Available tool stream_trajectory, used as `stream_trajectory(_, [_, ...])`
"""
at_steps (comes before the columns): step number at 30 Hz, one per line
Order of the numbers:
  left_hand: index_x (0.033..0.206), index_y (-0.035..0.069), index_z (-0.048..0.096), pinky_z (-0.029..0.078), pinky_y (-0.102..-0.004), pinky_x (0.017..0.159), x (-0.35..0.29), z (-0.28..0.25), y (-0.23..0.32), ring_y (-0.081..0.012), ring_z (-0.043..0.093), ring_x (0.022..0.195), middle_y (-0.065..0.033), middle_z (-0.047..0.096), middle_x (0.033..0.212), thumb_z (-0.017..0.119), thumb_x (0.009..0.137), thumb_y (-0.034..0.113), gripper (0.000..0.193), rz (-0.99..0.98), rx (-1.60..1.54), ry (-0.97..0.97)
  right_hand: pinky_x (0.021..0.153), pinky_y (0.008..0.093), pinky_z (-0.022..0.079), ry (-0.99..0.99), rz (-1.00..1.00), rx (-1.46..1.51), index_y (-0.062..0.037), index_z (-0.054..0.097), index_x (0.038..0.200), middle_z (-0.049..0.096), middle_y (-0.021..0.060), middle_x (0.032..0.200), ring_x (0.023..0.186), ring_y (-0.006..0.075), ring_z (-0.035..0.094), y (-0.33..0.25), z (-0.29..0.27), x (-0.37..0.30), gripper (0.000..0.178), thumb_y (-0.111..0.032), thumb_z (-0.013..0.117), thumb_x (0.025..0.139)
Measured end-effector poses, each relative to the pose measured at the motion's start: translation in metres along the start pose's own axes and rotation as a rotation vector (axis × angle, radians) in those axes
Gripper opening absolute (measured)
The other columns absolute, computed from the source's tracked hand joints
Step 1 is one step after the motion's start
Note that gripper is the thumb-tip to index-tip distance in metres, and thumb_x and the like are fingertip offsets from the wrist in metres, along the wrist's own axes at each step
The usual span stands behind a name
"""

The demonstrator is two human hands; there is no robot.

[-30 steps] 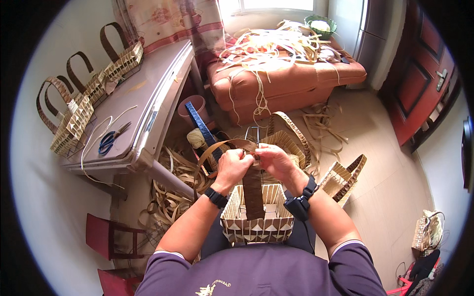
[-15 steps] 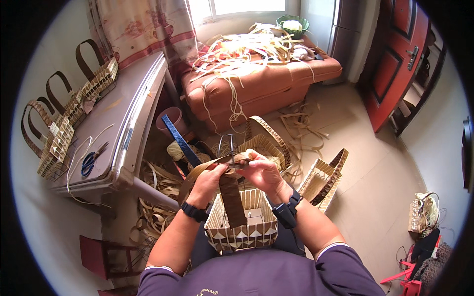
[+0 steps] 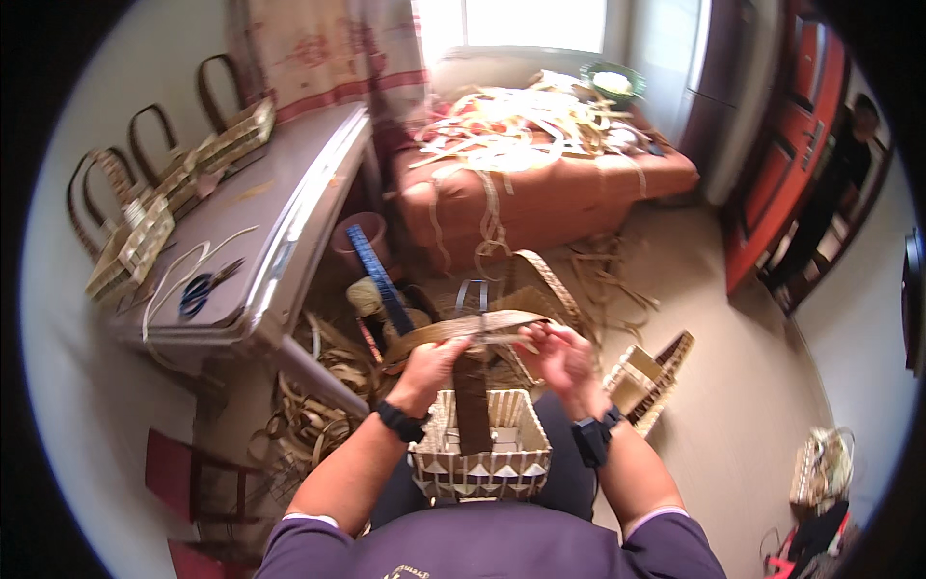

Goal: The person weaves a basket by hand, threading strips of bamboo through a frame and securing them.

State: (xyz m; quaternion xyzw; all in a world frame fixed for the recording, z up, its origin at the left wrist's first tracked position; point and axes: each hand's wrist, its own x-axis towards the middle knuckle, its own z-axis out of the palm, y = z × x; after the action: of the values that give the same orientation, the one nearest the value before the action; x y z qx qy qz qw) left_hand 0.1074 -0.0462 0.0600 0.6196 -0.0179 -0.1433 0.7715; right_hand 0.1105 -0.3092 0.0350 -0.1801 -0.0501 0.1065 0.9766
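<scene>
A woven basket [image 3: 526, 470] in cream and brown sits between my legs, with a flat brown-wrapped handle [image 3: 473, 413] rising from it. My left hand [image 3: 434, 372] pinches the handle near its top, where a brown woven strip [image 3: 502, 321] crosses it. The strip arches over both hands and trails off to the left. To the right, my right hand [image 3: 562, 361] has its fingers closed on the strip's end, which is drawn out sideways; the fingertips are slightly blurred. Bare dark wire of the handle frame [image 3: 472, 294] shows just beyond the hands.
Another handled basket [image 3: 550, 280] stands beyond my hands, and a further basket [image 3: 635, 381] lies right of my knee. Loose strips cover an orange couch [image 3: 540, 193]. Scissors [image 3: 207, 287] and finished baskets [image 3: 135, 253] rest on the left table [image 3: 280, 207]. A person [image 3: 839, 183] stands by the red door [image 3: 786, 154].
My right hand has moved right, away from the left, drawing the strip out. My left hand still grips the handle top. The view has shifted, and a person now shows in the doorway.
</scene>
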Motion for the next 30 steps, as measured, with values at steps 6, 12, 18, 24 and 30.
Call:
stream_trajectory(6, [0.115,-0.002,0.072,0.054,-0.0269,0.084,0.014,0.012,-0.005,-0.0086,0.067,0.092,-0.0035,0.074,0.109,0.063,0.105,0.016,0.023,0.137,-0.058,-0.119,0.059,0.0239,0.043,-0.021,-0.207,-1.649,-0.0014,0.07,0.099,0.066,-0.0012,0.08,0.068,0.005,0.055,-0.021,-0.012,-0.005,0.011,-0.01,0.068,0.092])
stream_trajectory(12, [0.101,-0.002,0.074,0.051,-0.025,0.072,0.014,0.018,-0.002,-0.0041,0.061,0.082,0.0007,0.073,0.095,0.068,0.103,0.021,0.023,0.182,0.003,-0.088,0.086,0.05,0.055,0.268,-0.09,-0.151,-0.0088,0.067,0.094,0.07,0.0086,0.085,0.082,0.0265,0.066,-0.055,-0.063,-0.009,0.024,-0.021,0.049,0.104])
stream_trajectory(18, [0.105,-0.003,0.073,0.051,-0.0233,0.071,0.001,0.042,0.018,-0.0036,0.059,0.078,0.0017,0.071,0.092,0.07,0.103,0.017,0.021,0.356,0.085,0.0,0.074,0.0398,0.061,0.497,-0.05,-0.778,-0.0131,0.065,0.103,0.069,0.0021,0.085,0.073,0.0172,0.068,-0.066,-0.069,-0.008,0.007,-0.01,0.061,0.098])
stream_trajectory(24, [0.103,-0.004,0.074,0.05,-0.0228,0.068,0.022,0.019,-0.014,-0.0026,0.058,0.076,0.0018,0.071,0.091,0.067,0.104,0.016,0.022,0.372,0.119,0.077,0.106,0.0449,0.046,0.253,-0.656,-2.032,-0.0079,0.057,0.14,0.069,0.0126,0.121,0.12,0.0283,0.061,-0.04,0.024,0.005,0.066,-0.011,0.078,0.078])
stream_trajectory(30, [0.108,-0.006,0.072,0.049,-0.0227,0.066,0.033,0.018,-0.022,-0.0027,0.057,0.076,0.0018,0.071,0.092,0.066,0.105,0.017,0.025,0.382,0.252,0.055,0.099,0.044,0.046,-0.258,-0.758,-2.101,-0.0115,0.074,0.1,0.072,0.0074,0.094,0.098,0.03,0.066,-0.005,0.075,0.024,0.019,-0.009,0.074,0.081])
